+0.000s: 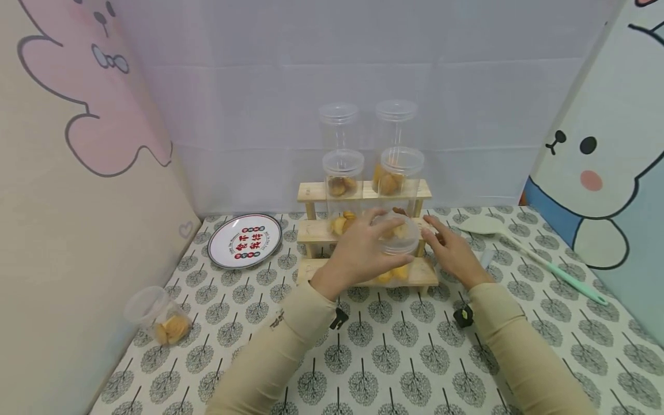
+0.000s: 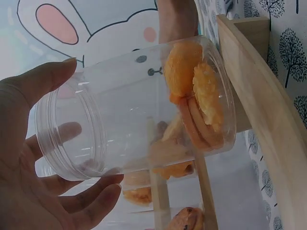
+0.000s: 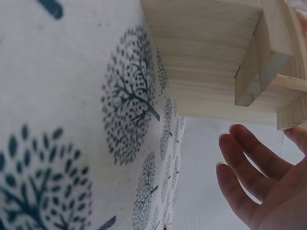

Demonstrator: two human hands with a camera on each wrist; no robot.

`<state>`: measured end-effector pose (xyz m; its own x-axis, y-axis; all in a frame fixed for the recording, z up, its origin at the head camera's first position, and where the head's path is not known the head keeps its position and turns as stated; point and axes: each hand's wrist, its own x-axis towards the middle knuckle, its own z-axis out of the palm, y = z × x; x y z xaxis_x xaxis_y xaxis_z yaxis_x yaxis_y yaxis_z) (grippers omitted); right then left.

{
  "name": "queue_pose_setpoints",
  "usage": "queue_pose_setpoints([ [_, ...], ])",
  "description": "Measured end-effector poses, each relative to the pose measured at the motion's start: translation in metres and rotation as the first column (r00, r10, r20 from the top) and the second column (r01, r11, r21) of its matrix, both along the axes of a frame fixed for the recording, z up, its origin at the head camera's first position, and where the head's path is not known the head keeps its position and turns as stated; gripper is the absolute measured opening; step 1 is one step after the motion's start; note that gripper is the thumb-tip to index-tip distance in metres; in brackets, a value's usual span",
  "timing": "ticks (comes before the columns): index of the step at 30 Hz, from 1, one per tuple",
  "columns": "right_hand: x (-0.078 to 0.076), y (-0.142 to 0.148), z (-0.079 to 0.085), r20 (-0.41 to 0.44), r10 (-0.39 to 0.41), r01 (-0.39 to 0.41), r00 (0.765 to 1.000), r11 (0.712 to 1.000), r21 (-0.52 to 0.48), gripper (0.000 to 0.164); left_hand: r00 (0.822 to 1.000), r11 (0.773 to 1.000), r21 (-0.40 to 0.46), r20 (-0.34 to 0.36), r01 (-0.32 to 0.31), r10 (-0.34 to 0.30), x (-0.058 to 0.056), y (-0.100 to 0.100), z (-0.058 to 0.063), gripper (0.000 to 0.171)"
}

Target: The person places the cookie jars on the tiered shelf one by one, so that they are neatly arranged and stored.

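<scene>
In the head view, my left hand grips a clear jar near its top, at the lowest tier of a wooden three-tier stand. In the left wrist view, the thumb lies on one side of the jar and the fingers on the other; golden pastries sit at its bottom. My right hand is at the stand's right end, fingers extended. In the right wrist view, those fingers hold nothing, and one fingertip is close to the stand's wood; contact is unclear.
Behind, lidded jars of pastries stand on the upper two tiers. A printed plate lies left of the stand. Another jar with biscuits is at the left table edge. A large spoon with a mint handle lies at right.
</scene>
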<state>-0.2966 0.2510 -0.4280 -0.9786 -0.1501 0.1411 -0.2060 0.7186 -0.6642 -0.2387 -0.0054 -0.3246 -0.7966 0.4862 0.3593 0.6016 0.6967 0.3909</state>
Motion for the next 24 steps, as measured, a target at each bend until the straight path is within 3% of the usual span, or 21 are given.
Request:
queue_pose_setpoints([
  [10,-0.003,0.000,-0.002,-0.029,0.005,-0.005,1.000,1.000,0.025,0.065,1.000,1.000,-0.012,0.022,-0.010,0.010,-0.002,0.013,-0.009,0.070],
  [24,-0.002,0.001,-0.002,-0.036,-0.005,0.006,0.999,1.000,0.023,0.063,0.999,0.996,-0.079,-0.024,-0.038,0.036,-0.002,0.023,-0.015,0.071],
])
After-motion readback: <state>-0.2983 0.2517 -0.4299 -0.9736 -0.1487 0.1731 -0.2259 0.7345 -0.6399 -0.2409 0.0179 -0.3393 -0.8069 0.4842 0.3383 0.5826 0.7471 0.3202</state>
